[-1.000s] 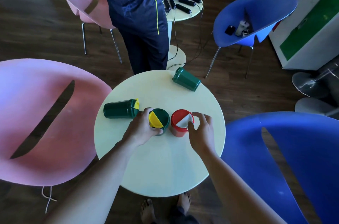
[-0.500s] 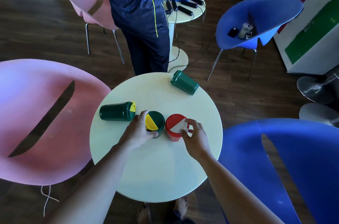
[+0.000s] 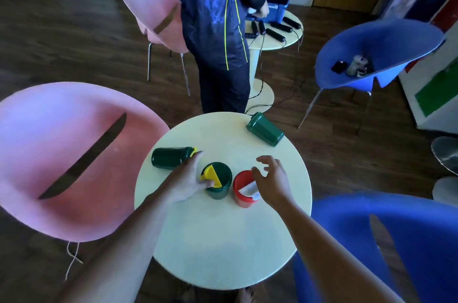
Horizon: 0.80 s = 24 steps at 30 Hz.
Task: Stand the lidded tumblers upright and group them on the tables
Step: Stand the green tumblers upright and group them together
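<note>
The red tumbler (image 3: 244, 190) with its white-flapped lid and the green tumbler (image 3: 217, 180) with the yellow-flapped lid stand upright just beside each other near the middle of the round bench (image 3: 223, 240). Half a second ago both hands gripped them; now the right hand (image 3: 271, 182) has lifted off the red one, fingers spread and released above its far rim, while the left hand (image 3: 187, 182) is slack, thumb only brushing the green lid. That pair looks done. Two green tumblers remain lying down: one (image 3: 172, 157) just beyond the left hand's fingertips, another (image 3: 264, 129) near the far edge, well apart from the right hand.
</note>
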Each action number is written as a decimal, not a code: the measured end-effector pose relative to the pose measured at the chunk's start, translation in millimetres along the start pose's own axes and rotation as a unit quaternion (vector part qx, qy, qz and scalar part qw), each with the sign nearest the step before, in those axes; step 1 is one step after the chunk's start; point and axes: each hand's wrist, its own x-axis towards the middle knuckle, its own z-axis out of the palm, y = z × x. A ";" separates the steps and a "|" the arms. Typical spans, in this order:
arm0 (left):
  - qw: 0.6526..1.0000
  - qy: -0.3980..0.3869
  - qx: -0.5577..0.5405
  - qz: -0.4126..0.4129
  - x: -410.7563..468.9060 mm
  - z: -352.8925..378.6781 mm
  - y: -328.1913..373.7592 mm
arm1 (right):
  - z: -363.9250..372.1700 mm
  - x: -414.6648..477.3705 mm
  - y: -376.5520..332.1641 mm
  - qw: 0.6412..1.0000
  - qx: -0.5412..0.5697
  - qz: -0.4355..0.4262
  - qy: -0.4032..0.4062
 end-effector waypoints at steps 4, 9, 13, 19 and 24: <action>0.999 0.021 -0.002 -0.032 16.0 -17.3 -26.0 | 9.9 16.1 -27.2 0.999 -0.006 -0.030 -0.013; 0.997 0.020 0.023 -0.069 68.0 -22.8 -104.0 | 38.5 35.7 -63.7 0.998 0.011 -0.035 -0.044; 0.998 -0.021 0.047 -0.033 65.3 -58.9 -96.6 | 69.1 54.5 -89.7 0.996 -0.001 0.005 -0.089; 0.987 -0.078 0.130 0.045 90.3 -75.5 -110.1 | 121.7 85.8 -116.6 0.981 -0.096 0.057 -0.156; 0.966 -0.121 0.202 0.108 115.9 -68.8 -121.0 | 156.5 103.2 -124.9 0.962 -0.181 0.109 -0.172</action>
